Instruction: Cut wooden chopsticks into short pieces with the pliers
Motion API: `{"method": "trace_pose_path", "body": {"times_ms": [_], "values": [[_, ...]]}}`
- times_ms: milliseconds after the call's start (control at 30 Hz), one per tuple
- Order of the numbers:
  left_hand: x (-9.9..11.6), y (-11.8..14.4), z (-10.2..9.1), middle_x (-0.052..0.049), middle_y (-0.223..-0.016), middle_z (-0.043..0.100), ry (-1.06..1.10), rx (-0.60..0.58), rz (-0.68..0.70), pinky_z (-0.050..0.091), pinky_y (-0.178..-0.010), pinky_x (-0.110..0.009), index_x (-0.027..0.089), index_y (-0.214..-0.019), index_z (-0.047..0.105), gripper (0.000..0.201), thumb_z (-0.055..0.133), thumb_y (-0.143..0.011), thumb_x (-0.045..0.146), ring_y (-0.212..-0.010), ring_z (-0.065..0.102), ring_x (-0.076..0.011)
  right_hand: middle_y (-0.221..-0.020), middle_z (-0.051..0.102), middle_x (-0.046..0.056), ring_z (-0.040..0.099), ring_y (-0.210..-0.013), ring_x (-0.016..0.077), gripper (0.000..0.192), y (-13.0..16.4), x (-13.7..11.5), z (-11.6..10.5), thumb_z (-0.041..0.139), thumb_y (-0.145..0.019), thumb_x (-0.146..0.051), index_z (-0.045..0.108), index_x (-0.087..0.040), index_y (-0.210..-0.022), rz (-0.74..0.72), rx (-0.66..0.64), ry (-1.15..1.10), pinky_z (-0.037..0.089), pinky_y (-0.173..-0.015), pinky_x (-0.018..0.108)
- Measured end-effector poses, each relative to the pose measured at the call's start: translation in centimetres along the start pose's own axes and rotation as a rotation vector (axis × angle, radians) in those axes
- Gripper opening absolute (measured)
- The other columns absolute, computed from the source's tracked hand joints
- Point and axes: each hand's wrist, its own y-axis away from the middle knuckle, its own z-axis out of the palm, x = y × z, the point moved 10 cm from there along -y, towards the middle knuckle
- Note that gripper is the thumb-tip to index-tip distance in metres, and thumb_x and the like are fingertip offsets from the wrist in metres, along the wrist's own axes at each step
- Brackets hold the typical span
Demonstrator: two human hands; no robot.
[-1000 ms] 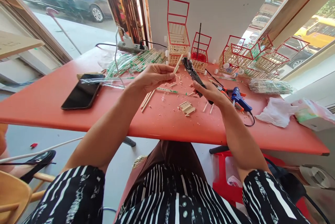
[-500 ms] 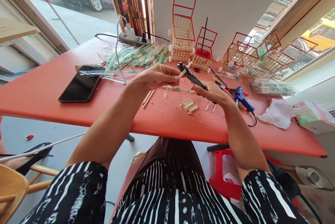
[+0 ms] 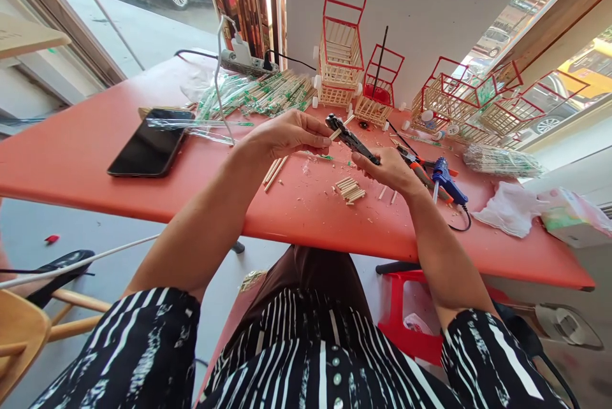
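Note:
My left hand [image 3: 297, 134] pinches a thin wooden stick [image 3: 336, 133] between thumb and fingertips. The stick passes into the jaws of a dark hand tool that looks like pliers [image 3: 356, 143]. My right hand [image 3: 386, 167] is wrapped round the handles of that tool, partly hiding them. On the table below lies a small pile of short cut sticks [image 3: 350, 190], with tiny chips scattered about. Several longer sticks [image 3: 274, 173] rest under my left wrist.
A phone [image 3: 150, 144] and wrapped chopsticks [image 3: 268, 93] lie left on the red table [image 3: 306, 224]. Small stick-built carts [image 3: 342, 52] stand along the back. To the right are a blue glue gun [image 3: 444, 178], orange-handled pliers [image 3: 425, 179] and a plastic bag [image 3: 511, 208].
The view has shifted slightly, so the table contents sit a little differently in the picture. Both hands keep their hold on the stick and the pliers, close together as before.

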Motion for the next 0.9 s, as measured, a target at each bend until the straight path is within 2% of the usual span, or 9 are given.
{"method": "trace_pose_path", "body": {"times_ms": [133, 300, 533, 667, 900], "values": [[-0.3, -0.2, -0.1, -0.008, -0.069, 0.074, -0.011, -0.011, 0.007, 0.062, -0.073, -0.034, 0.012, -0.073, 0.082, 0.011, 0.089, -0.065, 0.011, -0.066, 0.072, -0.0171, -0.063, 0.060, 0.003, 0.050, -0.057, 0.0142, 0.076, 0.1, -0.4, -0.2, 0.045, -0.090, -0.090, 0.063, -0.018, -0.071, 0.011, 0.034, 0.072, 0.032, -0.059, 0.031], [-1.0, -0.7, -0.9, -0.006, -0.069, 0.075, -0.025, 0.037, 0.031, 0.061, -0.070, -0.034, 0.015, -0.077, 0.085, 0.013, 0.088, -0.065, 0.011, -0.068, 0.074, -0.0191, -0.062, 0.056, 0.004, 0.048, -0.060, 0.0153, 0.076, 0.0, -0.8, -0.2, 0.042, -0.092, -0.088, 0.057, -0.019, -0.064, 0.002, 0.071, 0.161, 0.032, -0.062, 0.032], [-1.3, -1.0, -1.1, -0.004, -0.068, 0.075, -0.012, 0.067, 0.030, 0.061, -0.074, -0.033, 0.014, -0.077, 0.084, 0.015, 0.086, -0.064, 0.005, -0.061, 0.069, -0.0142, -0.058, 0.032, -0.001, 0.029, -0.058, 0.0124, 0.073, -0.1, -0.7, 0.0, 0.040, -0.090, -0.088, 0.032, -0.023, -0.059, 0.012, 0.137, 0.216, 0.021, -0.059, 0.033], [-1.0, -0.7, -1.1, -0.003, -0.068, 0.074, -0.006, 0.076, 0.011, 0.061, -0.077, -0.031, 0.013, -0.078, 0.084, 0.016, 0.085, -0.065, 0.004, -0.062, 0.069, -0.0126, -0.055, 0.027, -0.002, 0.026, -0.056, 0.0111, 0.072, -0.1, -0.5, 0.1, 0.041, -0.091, -0.085, 0.034, -0.023, -0.056, 0.056, 0.159, 0.245, 0.020, -0.057, 0.033], [-0.9, -0.5, -1.1, -0.004, -0.068, 0.072, -0.032, 0.045, 0.010, 0.061, -0.083, -0.034, 0.011, -0.080, 0.084, 0.013, 0.083, -0.068, 0.006, -0.068, 0.071, -0.0146, -0.057, 0.024, -0.002, 0.023, -0.054, 0.0097, 0.071, -0.4, 0.3, 0.6, 0.046, -0.093, -0.080, 0.035, -0.022, -0.053, 0.066, 0.225, 0.244, 0.017, -0.055, 0.033]]}}
